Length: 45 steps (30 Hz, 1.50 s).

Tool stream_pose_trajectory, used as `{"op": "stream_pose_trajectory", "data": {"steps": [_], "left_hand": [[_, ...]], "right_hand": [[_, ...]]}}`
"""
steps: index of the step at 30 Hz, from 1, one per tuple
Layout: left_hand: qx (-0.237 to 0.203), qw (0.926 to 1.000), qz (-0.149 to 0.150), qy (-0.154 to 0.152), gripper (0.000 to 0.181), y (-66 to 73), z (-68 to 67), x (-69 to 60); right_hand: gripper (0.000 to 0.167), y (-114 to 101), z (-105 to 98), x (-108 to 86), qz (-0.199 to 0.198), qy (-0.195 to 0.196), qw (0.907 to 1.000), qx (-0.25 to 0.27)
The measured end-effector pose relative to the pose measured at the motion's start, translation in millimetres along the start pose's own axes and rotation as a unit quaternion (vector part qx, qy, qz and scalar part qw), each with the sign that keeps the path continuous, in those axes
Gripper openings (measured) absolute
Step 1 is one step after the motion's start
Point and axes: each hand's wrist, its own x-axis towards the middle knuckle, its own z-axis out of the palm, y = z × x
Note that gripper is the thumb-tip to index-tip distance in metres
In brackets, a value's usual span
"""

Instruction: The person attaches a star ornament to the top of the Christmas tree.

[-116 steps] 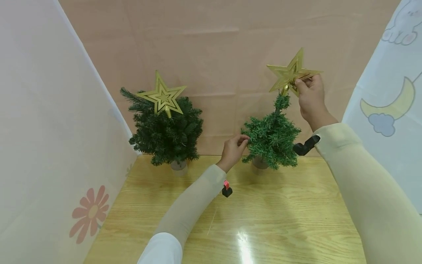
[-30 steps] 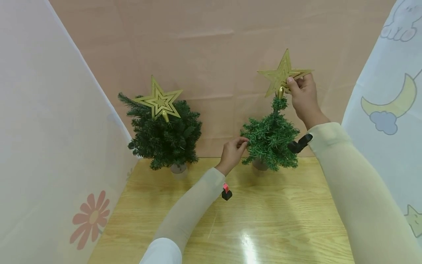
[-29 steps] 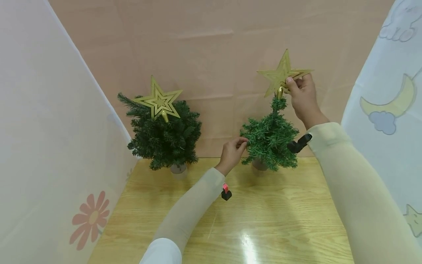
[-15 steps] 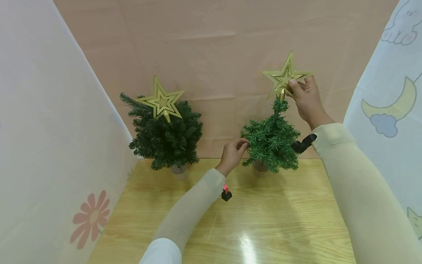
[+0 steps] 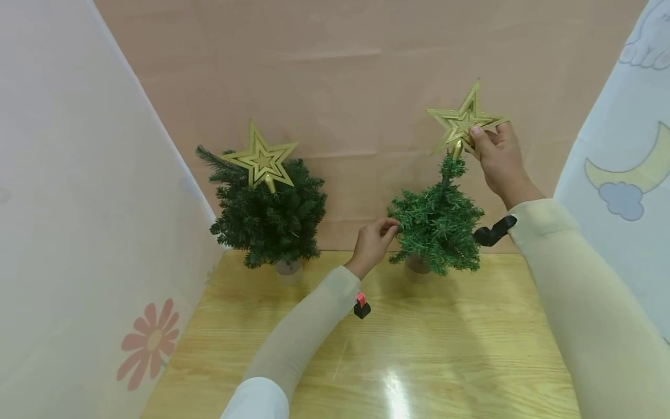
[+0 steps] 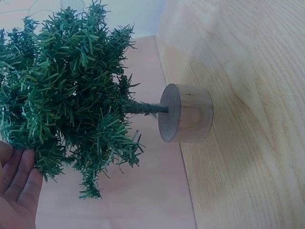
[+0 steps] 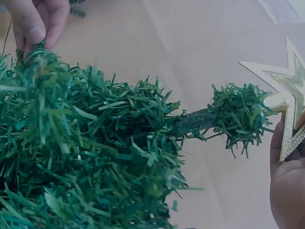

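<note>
In the head view my right hand [image 5: 502, 160] pinches the gold star tree topper [image 5: 467, 120] by its lower right part, thumb in front. The star's base meets the tufted tip of the small green Christmas tree [image 5: 439, 224]; how far it sits over the tip is hidden. My left hand [image 5: 373, 244] pinches a branch tip on that tree's left side, as the right wrist view shows, with the left thumb [image 7: 35, 33] against the needles. The tree's round wooden base [image 6: 193, 114] stands on the table.
To the left stands a darker Christmas tree [image 5: 269, 218] with a second gold star [image 5: 262, 160] tilted on its top. A peach cloth [image 5: 340, 116] hangs close behind both trees. Printed pale cloths [image 5: 68, 174] flank the wooden table [image 5: 419, 349].
My right hand and the star have shifted a little to the right, and the tree's tip leans with them. The left hand keeps its place on the branch. The head view has shifted slightly.
</note>
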Motion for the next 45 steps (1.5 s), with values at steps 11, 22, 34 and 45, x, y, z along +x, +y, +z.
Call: {"op": "stream_pose_trajectory", "data": {"steps": [11,22,34,45], "left_hand": [[0.000,0.9999,0.012,0.009,0.020,4.1,1.4,4.8],[-0.005,1.0000,0.000,0.007,0.020,4.4,2.0,3.3],[-0.004,1.0000,-0.005,0.005,0.021,3.4,1.1,2.2],[-0.004,1.0000,-0.005,0.001,0.022,4.5,-0.6,-0.3]], "right_hand": [[0.033,-12,-7,1.2,0.026,0.009,0.9991,0.034],[0.031,-11,-5,0.6,0.048,0.012,0.9961,0.072],[0.026,-11,-5,3.1,0.068,-0.058,0.9959,-0.006],[0.029,-11,-3,1.5,0.086,-0.036,0.9954,0.022]]}}
